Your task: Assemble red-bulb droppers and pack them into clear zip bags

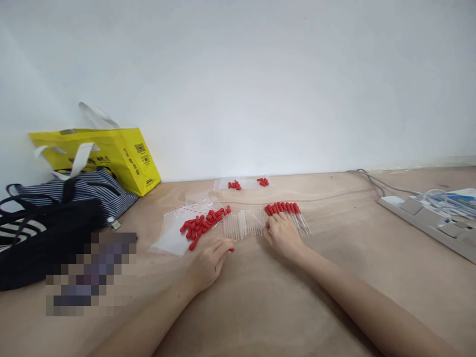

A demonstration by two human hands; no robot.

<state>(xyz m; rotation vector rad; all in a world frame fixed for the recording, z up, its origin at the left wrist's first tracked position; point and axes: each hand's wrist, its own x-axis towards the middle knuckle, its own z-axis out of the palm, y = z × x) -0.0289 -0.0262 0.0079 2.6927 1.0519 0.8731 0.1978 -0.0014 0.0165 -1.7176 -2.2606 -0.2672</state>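
Note:
My left hand (213,260) is closed on a red rubber bulb (231,250), whose end sticks out at the fingertips. A pile of red bulbs (201,225) lies on a clear plastic bag (171,235) beyond that hand. In the middle, thin clear tubes (243,223) lie side by side. My right hand (280,234) rests at the right end of this row, its fingers bent down; what they hold, if anything, is hidden. Just beyond and right of it, several tubes with red bulbs on their ends (284,208) lie in a row.
Farther back, another plastic bag (247,184) bears small red bulbs. A yellow bag (100,153), a striped bag (100,191) and a black bag (48,238) stand at the left, near a blurred-out object (94,272). A white power strip (427,225) with cables lies at the right.

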